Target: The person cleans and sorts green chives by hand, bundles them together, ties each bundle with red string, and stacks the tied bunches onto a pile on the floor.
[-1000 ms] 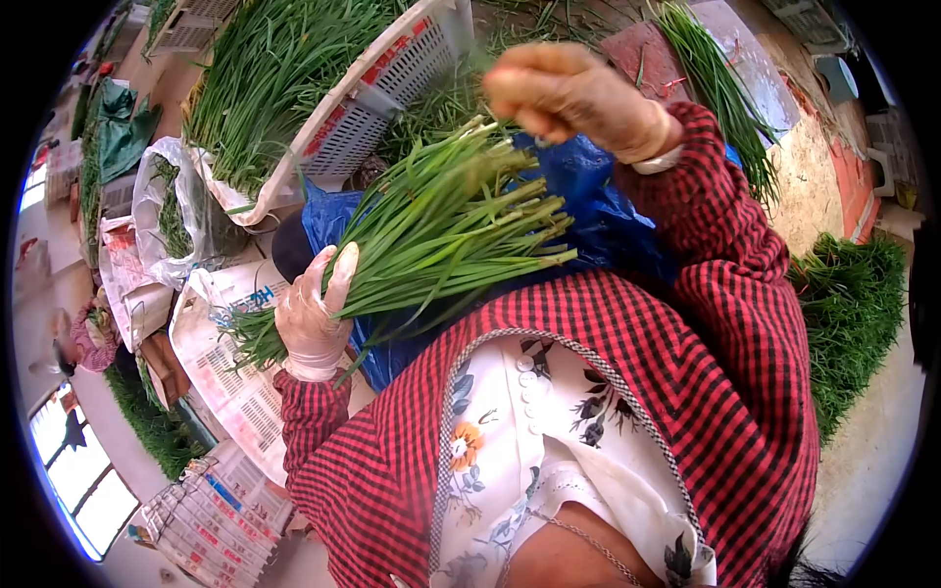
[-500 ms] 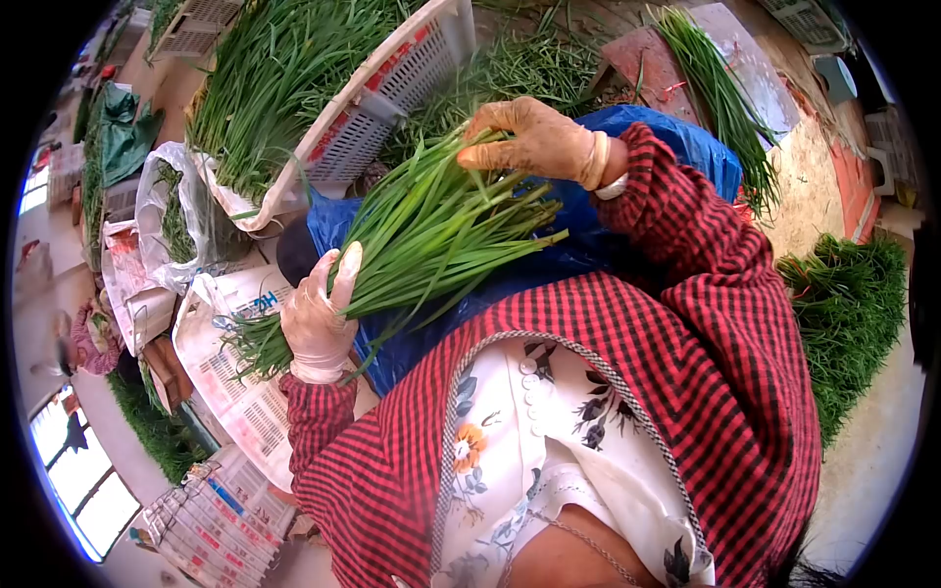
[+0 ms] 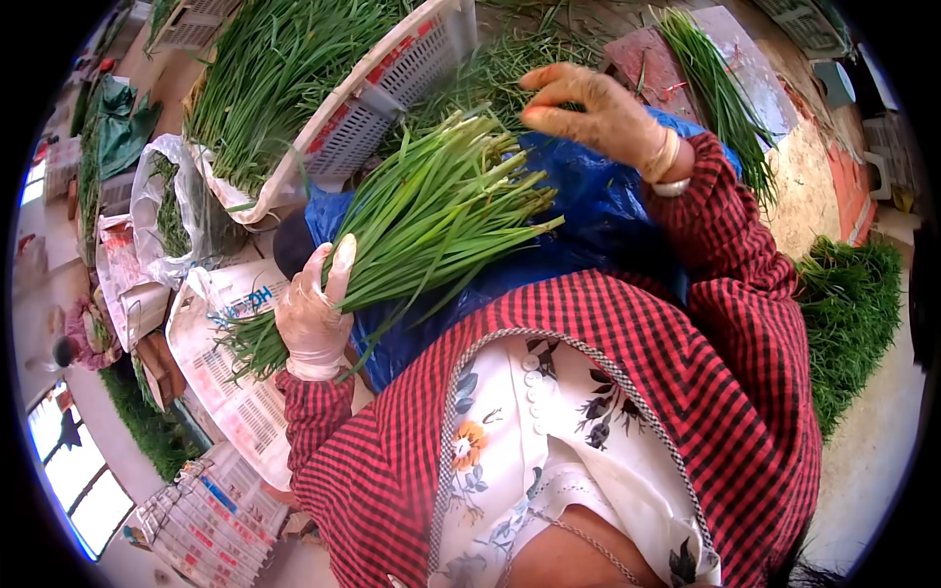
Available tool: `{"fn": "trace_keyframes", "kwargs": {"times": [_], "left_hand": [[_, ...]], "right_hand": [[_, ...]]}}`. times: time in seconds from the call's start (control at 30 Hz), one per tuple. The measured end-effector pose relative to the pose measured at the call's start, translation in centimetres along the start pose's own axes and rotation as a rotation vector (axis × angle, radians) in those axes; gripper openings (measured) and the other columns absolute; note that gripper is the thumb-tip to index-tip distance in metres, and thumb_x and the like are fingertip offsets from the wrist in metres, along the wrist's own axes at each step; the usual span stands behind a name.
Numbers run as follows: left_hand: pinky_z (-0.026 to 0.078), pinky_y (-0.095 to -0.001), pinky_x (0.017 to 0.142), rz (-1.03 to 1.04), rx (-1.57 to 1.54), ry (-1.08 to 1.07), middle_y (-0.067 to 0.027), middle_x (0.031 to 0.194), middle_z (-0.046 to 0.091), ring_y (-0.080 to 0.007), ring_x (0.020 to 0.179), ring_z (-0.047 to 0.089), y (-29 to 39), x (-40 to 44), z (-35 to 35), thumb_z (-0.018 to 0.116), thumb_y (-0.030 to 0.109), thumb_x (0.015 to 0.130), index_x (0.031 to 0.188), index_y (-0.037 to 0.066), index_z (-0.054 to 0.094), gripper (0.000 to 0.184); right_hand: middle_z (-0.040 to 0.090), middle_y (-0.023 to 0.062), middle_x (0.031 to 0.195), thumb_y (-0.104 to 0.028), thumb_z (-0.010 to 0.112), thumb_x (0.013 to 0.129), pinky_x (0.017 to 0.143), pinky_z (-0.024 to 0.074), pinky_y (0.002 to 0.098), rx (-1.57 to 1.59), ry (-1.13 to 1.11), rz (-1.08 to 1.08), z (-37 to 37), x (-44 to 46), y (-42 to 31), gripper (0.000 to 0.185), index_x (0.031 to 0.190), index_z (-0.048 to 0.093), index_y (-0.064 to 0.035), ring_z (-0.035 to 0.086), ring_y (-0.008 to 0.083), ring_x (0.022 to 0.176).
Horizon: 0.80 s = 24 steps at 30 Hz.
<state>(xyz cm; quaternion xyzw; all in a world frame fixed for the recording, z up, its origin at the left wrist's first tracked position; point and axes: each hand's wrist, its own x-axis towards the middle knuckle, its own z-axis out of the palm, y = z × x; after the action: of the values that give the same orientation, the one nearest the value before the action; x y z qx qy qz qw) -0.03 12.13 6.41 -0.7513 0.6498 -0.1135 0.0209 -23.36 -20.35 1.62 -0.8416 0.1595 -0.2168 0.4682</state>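
Observation:
My left hand point(image 3: 316, 316), in a thin translucent glove, is wrapped round the leafy end of a bunch of garlic chives point(image 3: 441, 220). The cut stem ends fan out to the upper right, over the blue plastic sheet point(image 3: 588, 201) on my lap. Gloved and stained, my right hand point(image 3: 603, 118) hovers above and to the right of the stem ends, apart from them. Its fingers are stretched out, and nothing shows in them.
A white plastic crate point(image 3: 368, 108) heaped with chives stands at the upper left. Another bunch point(image 3: 711, 83) lies on a board at the upper right. More greens point(image 3: 848, 328) are piled at the right. Stacked newspapers point(image 3: 221, 514) sit at the lower left. A person point(image 3: 90, 328) is at the far left.
My right hand has let go of the stem ends and moved up and to the right. My left hand keeps its hold on the bunch, almost unmoved.

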Motion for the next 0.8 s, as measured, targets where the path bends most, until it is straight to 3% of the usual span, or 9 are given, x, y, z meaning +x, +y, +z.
{"fn": "trace_keyframes", "kwargs": {"times": [0.1,0.27,0.33,0.4,0.53,0.6,0.67,0.73,0.8], "left_hand": [[0.051,-0.0342,0.064,-0.012,0.022,-0.025,-0.0007,0.113,0.059,-0.0198,0.076,0.062,0.4,0.4,-0.2,0.067,0.013,0.072,0.131,0.027,0.050,0.063],[0.051,-0.0345,0.064,0.014,0.042,-0.012,-0.0012,0.113,0.059,-0.0206,0.077,0.063,0.6,0.6,-0.3,0.067,0.013,0.072,0.132,0.027,0.048,0.065],[0.051,-0.0347,0.064,0.016,0.039,-0.017,-0.0014,0.113,0.059,-0.0211,0.077,0.063,0.5,0.5,-0.2,0.067,0.013,0.072,0.132,0.027,0.048,0.064],[0.051,-0.0345,0.065,-0.040,0.005,-0.028,-0.0017,0.111,0.060,-0.0217,0.077,0.063,0.4,0.2,0.1,0.066,0.014,0.074,0.131,0.025,0.050,0.060],[0.051,-0.0344,0.066,-0.078,-0.027,0.024,-0.0018,0.110,0.061,-0.0220,0.077,0.063,0.2,0.0,0.5,0.065,0.016,0.076,0.130,0.024,0.051,0.056],[0.051,-0.0344,0.066,-0.074,-0.028,0.031,-0.0018,0.109,0.062,-0.0215,0.076,0.063,-0.1,-0.2,0.5,0.065,0.017,0.078,0.130,0.024,0.051,0.054],[0.051,-0.0343,0.066,-0.061,-0.019,0.033,-0.0018,0.109,0.061,-0.0215,0.076,0.063,-0.1,-0.1,0.6,0.065,0.018,0.077,0.130,0.024,0.051,0.055],[0.051,-0.0343,0.066,-0.048,-0.011,0.033,-0.0017,0.109,0.061,-0.0214,0.077,0.064,0.1,0.2,0.6,0.065,0.018,0.077,0.130,0.024,0.051,0.055],[0.051,-0.0341,0.066,-0.049,-0.008,-0.012,-0.0017,0.109,0.061,-0.0208,0.077,0.063,0.5,0.5,0.3,0.067,0.018,0.076,0.130,0.025,0.051,0.057]], "right_hand": [[0.060,0.0180,0.110,-0.033,0.069,0.085,0.089,0.0453,0.0368,0.314,-0.178,0.229,2.5,-0.4,-3.0,0.033,0.094,0.071,-0.0019,0.056,0.0277,0.106],[0.061,0.0142,0.103,-0.027,0.067,0.087,0.086,0.0461,0.0343,0.487,-0.181,0.265,6.9,0.2,-1.1,0.028,0.093,0.071,-0.0003,0.058,0.0236,0.097],[0.063,0.0097,0.096,-0.022,0.065,0.089,0.084,0.0468,0.0307,0.374,0.044,-0.014,7.2,0.7,-1.4,0.024,0.090,0.070,0.0008,0.059,0.0177,0.090],[0.066,0.0054,0.092,-0.017,0.061,0.091,0.084,0.0460,0.0269,0.637,0.010,0.133,5.4,0.5,-2.3,0.019,0.090,0.068,0.0000,0.060,0.0132,0.088],[0.067,0.0055,0.095,-0.020,0.061,0.092,0.086,0.0469,0.0274,0.644,0.114,0.166,0.1,0.3,-0.5,0.021,0.097,0.068,-0.0001,0.061,0.0131,0.094],[0.065,0.0087,0.103,-0.025,0.064,0.089,0.090,0.0460,0.0278,0.506,0.133,0.261,-0.7,0.1,0.6,0.026,0.100,0.068,-0.0010,0.059,0.0161,0.101],[0.060,0.0138,0.116,-0.032,0.068,0.086,0.094,0.0439,0.0319,-0.216,0.318,-0.087,-0.3,-0.1,0.5,0.033,0.103,0.068,-0.0033,0.055,0.0221,0.111],[0.055,0.0164,0.122,-0.037,0.071,0.080,0.101,0.0374,0.0409,-0.237,0.175,-0.122,1.3,0.1,-2.6,0.034,0.096,0.071,-0.0075,0.048,0.0335,0.119],[0.056,0.0151,0.121,-0.036,0.071,0.079,0.101,0.0367,0.0408,-0.388,0.117,-0.238,3.5,0.3,-4.4,0.030,0.092,0.072,-0.0082,0.047,0.0330,0.120]]}}
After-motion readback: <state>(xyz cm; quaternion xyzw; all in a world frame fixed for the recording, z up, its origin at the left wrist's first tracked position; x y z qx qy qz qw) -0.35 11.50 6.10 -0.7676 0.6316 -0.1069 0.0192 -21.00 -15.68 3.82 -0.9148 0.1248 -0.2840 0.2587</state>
